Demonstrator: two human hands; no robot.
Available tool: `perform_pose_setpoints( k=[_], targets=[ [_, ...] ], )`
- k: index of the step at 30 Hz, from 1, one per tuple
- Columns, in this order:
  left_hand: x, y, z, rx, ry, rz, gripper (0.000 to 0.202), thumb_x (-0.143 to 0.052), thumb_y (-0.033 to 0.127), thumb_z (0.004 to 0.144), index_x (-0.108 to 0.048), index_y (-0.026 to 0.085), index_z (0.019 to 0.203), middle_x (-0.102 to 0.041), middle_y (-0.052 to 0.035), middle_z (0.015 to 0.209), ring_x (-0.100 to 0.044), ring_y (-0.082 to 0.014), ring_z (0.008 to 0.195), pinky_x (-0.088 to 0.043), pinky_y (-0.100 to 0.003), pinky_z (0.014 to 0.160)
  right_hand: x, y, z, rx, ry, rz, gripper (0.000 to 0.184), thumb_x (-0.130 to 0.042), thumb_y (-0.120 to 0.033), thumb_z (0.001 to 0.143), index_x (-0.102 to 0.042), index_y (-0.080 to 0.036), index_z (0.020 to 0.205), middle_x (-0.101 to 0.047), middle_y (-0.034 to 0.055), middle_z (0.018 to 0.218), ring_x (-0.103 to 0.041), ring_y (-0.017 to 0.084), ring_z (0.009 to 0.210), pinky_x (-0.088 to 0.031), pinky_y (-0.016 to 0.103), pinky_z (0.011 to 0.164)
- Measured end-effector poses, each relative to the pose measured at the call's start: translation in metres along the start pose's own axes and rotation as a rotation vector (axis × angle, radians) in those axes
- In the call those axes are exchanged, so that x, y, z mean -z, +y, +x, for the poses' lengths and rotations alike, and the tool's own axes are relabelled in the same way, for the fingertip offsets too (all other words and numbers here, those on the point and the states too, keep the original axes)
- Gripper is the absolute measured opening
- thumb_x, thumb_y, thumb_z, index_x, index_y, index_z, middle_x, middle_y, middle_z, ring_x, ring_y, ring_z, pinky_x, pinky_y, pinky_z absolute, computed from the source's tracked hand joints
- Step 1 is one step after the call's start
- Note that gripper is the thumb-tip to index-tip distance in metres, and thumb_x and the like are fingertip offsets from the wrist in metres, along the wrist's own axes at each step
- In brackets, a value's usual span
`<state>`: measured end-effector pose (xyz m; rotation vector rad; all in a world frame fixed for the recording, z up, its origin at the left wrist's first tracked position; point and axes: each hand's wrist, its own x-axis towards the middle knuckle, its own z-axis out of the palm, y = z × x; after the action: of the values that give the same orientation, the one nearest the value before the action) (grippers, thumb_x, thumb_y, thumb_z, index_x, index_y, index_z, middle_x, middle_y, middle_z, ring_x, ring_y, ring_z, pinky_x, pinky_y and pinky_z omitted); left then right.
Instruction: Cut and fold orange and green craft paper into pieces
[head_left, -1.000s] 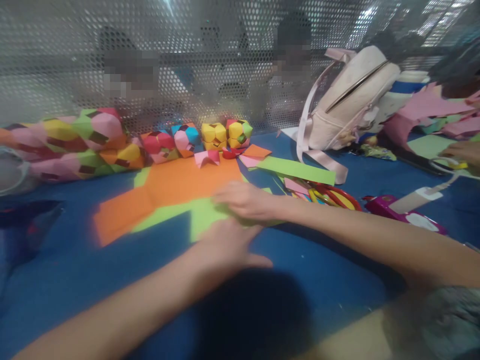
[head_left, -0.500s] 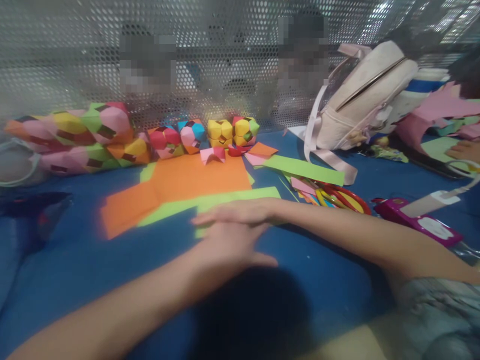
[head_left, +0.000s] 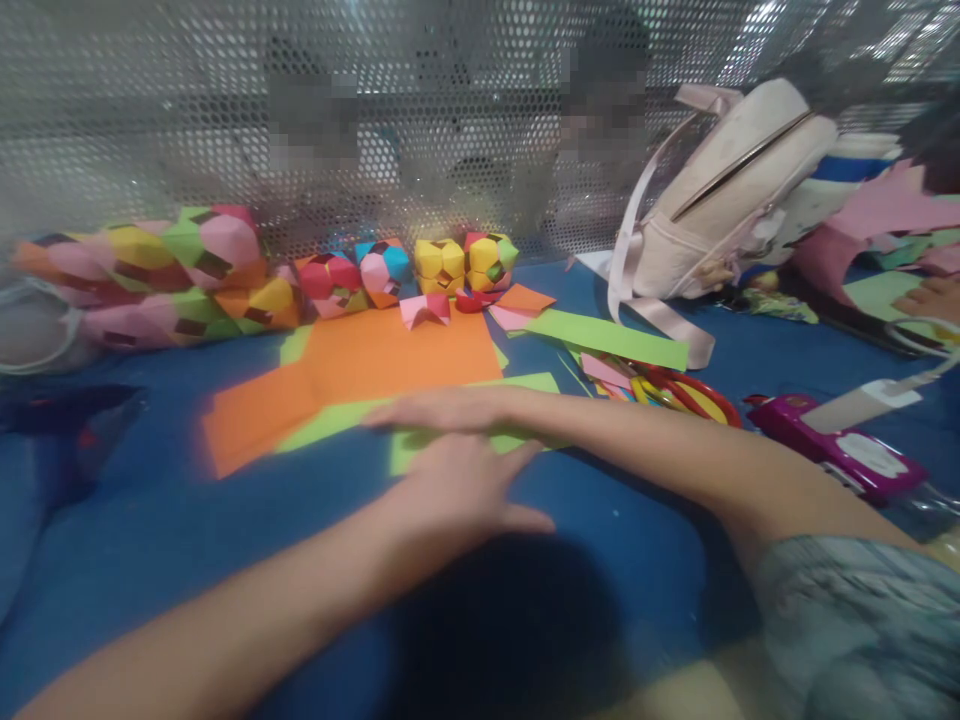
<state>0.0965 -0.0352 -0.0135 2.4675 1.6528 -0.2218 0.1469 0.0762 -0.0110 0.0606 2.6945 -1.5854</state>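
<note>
My right hand (head_left: 442, 409) lies flat, fingers stretched out to the left, pressing on a light green paper sheet (head_left: 420, 445) on the blue table (head_left: 225, 540). My left hand (head_left: 457, 490) rests just below it with fingers spread, its fingertips on the same green sheet. Behind the green paper lie an orange sheet (head_left: 397, 352) and a smaller orange piece (head_left: 255, 415). Neither hand grips anything.
Colourful folded paper balls (head_left: 439, 264) and a long chain of them (head_left: 150, 275) line the perforated metal screen. A green strip (head_left: 607, 338), red scissors (head_left: 675, 390), a purple case (head_left: 832, 445) and a pink backpack (head_left: 720, 200) lie right. Another person's hand (head_left: 926, 298) shows far right.
My right hand has flattened and slid left along the green sheet. My left hand has stayed almost still below it.
</note>
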Motion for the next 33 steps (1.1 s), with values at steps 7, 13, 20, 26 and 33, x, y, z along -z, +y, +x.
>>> perform_pose_setpoints(
  k=[7,13,20,26,33],
  targets=[
    [0.001,0.0,0.001,0.012,-0.037,0.008,0.093,-0.045,0.087,0.074,-0.04,0.035,0.151,-0.071,-0.0142,0.097,-0.068,-0.0352,0.086,-0.053,-0.041,0.071,0.01,0.007,-0.035,0.094,0.261,-0.204,0.046,-0.039,-0.042,0.103,-0.057,-0.02,0.139,-0.049,0.0074,0.151,-0.04,0.022,0.143,-0.028,0.044,0.12],
    [0.009,0.003,0.001,0.031,-0.099,-0.063,0.091,-0.058,0.08,0.075,-0.037,0.035,0.152,-0.065,-0.0175,0.128,-0.062,-0.0419,0.112,-0.052,-0.047,0.086,0.014,0.033,-0.051,0.086,0.073,-0.583,0.055,-0.031,-0.041,0.104,-0.044,-0.012,0.148,-0.037,0.0103,0.157,-0.024,0.019,0.151,-0.016,0.044,0.125],
    [0.009,0.005,0.002,0.061,-0.144,-0.047,0.094,-0.05,0.084,0.074,-0.031,0.038,0.154,-0.069,-0.0174,0.118,-0.065,-0.0416,0.109,-0.052,-0.05,0.085,0.018,0.036,-0.025,0.06,-0.02,-0.64,0.066,-0.026,-0.052,0.103,-0.033,-0.01,0.154,-0.027,0.0119,0.162,-0.016,0.02,0.153,-0.009,0.045,0.125],
    [0.011,0.007,0.001,0.1,-0.167,0.03,0.093,-0.044,0.087,0.074,-0.03,0.04,0.154,-0.063,-0.0221,0.126,-0.063,-0.046,0.111,-0.049,-0.058,0.088,0.016,0.037,-0.002,0.058,-0.032,-0.71,0.068,-0.031,-0.054,0.102,-0.029,-0.012,0.156,-0.024,0.0124,0.163,-0.011,0.024,0.154,-0.004,0.049,0.124],
    [-0.001,0.003,0.002,0.043,-0.078,0.028,0.094,-0.045,0.086,0.074,-0.031,0.038,0.154,-0.069,-0.0183,0.108,-0.068,-0.038,0.093,-0.053,-0.043,0.073,0.02,0.045,-0.027,0.027,0.008,-0.724,0.077,-0.028,-0.064,0.099,-0.027,-0.013,0.157,-0.021,0.0127,0.164,-0.01,0.026,0.154,-0.004,0.05,0.124]
  ],
)
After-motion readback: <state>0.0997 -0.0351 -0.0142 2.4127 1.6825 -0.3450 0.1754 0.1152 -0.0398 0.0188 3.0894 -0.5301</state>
